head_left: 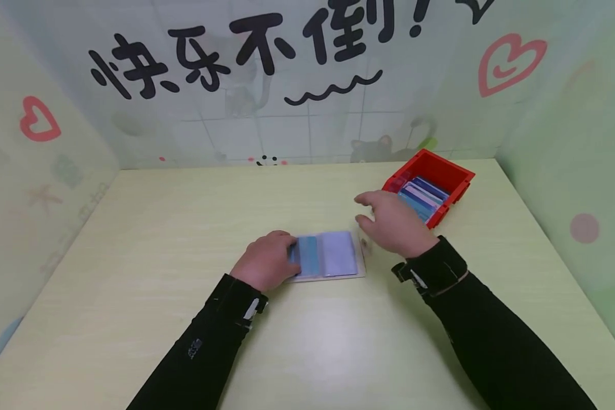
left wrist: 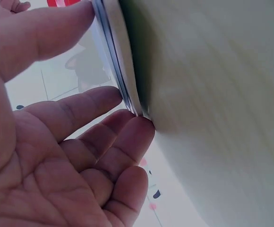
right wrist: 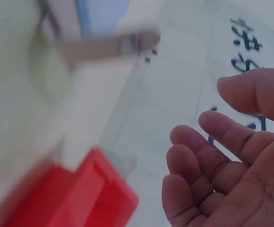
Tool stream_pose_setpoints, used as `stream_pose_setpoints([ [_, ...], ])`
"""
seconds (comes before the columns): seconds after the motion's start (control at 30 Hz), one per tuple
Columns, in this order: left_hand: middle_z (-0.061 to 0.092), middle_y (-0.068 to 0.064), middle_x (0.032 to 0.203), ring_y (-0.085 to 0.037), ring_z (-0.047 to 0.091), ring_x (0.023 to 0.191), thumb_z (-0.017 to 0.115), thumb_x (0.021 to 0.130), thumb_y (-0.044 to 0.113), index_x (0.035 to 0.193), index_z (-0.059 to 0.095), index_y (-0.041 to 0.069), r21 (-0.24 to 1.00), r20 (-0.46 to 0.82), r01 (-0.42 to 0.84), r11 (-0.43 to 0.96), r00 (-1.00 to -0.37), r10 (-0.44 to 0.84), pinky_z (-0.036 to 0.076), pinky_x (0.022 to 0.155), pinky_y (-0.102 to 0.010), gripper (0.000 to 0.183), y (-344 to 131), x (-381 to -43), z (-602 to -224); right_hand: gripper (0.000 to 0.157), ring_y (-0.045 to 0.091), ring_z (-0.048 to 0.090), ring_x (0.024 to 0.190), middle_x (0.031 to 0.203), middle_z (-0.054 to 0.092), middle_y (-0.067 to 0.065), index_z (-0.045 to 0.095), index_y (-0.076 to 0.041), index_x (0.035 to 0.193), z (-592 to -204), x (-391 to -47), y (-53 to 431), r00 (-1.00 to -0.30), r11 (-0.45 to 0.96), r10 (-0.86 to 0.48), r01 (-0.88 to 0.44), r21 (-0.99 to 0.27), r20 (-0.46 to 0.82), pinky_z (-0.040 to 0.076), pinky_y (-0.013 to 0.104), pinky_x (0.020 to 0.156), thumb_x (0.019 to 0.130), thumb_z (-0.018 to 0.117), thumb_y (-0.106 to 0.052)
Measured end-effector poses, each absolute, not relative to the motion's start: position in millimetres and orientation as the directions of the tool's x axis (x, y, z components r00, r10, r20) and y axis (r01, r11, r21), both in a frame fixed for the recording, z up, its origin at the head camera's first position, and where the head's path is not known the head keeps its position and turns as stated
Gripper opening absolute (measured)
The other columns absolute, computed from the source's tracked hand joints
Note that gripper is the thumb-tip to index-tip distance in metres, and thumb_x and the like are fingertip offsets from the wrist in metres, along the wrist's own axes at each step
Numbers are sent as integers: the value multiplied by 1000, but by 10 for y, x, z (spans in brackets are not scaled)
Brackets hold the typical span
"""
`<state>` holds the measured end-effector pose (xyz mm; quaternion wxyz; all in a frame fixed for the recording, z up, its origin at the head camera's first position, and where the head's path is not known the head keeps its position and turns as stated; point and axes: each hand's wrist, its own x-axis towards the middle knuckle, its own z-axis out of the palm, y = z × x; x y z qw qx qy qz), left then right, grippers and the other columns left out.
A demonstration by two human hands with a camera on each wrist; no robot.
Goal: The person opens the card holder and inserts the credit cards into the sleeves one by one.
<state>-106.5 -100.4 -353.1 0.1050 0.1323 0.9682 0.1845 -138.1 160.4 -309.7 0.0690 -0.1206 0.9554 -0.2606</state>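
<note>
In the head view my left hand (head_left: 266, 259) holds the left end of a flat pale board (head_left: 360, 263), its thumb at the near side and fingers at the far side. Blue strips (head_left: 311, 256) and a wider lavender panel (head_left: 340, 254) lie on the board. Thin stacked layers (left wrist: 112, 49) show edge-on between thumb and fingers in the left wrist view. My right hand (head_left: 397, 224), fingers apart and holding nothing, hovers between the board and a red bin (head_left: 458, 171). Blue and white flat pieces (head_left: 424, 196) lie inside the bin; the hand hides its near left corner.
The pale wooden table (head_left: 184, 222) runs back to a printed wall (head_left: 266, 134) with black lettering. Side walls stand at left and right. The red bin is near the table's back right corner.
</note>
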Motion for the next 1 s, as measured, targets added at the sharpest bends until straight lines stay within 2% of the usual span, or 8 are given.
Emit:
stream_pose_setpoints([
  [0.2, 62, -14, 147, -32, 64, 129, 76, 94, 23, 142, 64, 1, 394, -160, 204, 896, -945, 286, 53, 109, -49, 54, -1008, -1050, -3532, 51, 36, 61, 115, 131, 68, 18, 61, -5, 143, -2975, -1537, 1937, -989, 884, -142, -112, -454, -34, 58, 52, 98, 95, 75, -18],
  [0.33, 62, -14, 148, -33, 64, 129, 76, 94, 24, 142, 65, 3, 370, -157, 208, 905, -947, 281, 52, 108, -54, 54, -1003, -1045, -3525, 57, 40, 63, 114, 130, 68, 21, 61, -2, 141, -2956, -1629, 2081, -994, 911, -105, -79, -405, -42, 59, 56, 96, 89, 81, -15],
  [0.43, 61, -13, 148, -33, 64, 128, 76, 94, 27, 142, 65, 5, 339, -157, 212, 917, -948, 277, 51, 105, -58, 54, -992, -1049, -3519, 58, 41, 62, 117, 132, 67, 23, 60, 0, 142, -2967, -1696, 2175, -994, 928, -98, -74, -364, -48, 59, 58, 97, 90, 80, -16],
  [0.63, 59, -13, 152, -33, 62, 134, 76, 94, 31, 143, 65, 6, 287, -164, 216, 933, -949, 271, 51, 101, -61, 55, -986, -1059, -3508, 57, 40, 61, 109, 127, 68, 24, 59, 3, 142, -2994, -1832, 2290, -992, 959, -88, -59, -278, -93, 60, 56, 93, 93, 77, -20],
  [0.8, 53, -15, 159, -35, 53, 145, 75, 94, 32, 145, 63, 7, 291, -177, 210, 934, -947, 268, 48, 106, -64, 58, -980, -1051, -3487, 51, 39, 62, 103, 120, 69, 23, 62, 5, 136, -3034, -1948, 2345, -981, 975, -83, -44, -216, -176, 61, 53, 88, 92, 75, -19],
  [1.0, 52, -15, 159, -36, 52, 146, 75, 94, 32, 145, 63, 7, 301, -174, 208, 931, -948, 268, 48, 106, -66, 58, -974, -1043, -3482, 34, 36, 63, 93, 104, 73, 20, 69, 4, 113, -3087, -2032, 2364, -975, 989, -76, -48, -137, -211, 62, 53, 84, 89, 78, -19],
])
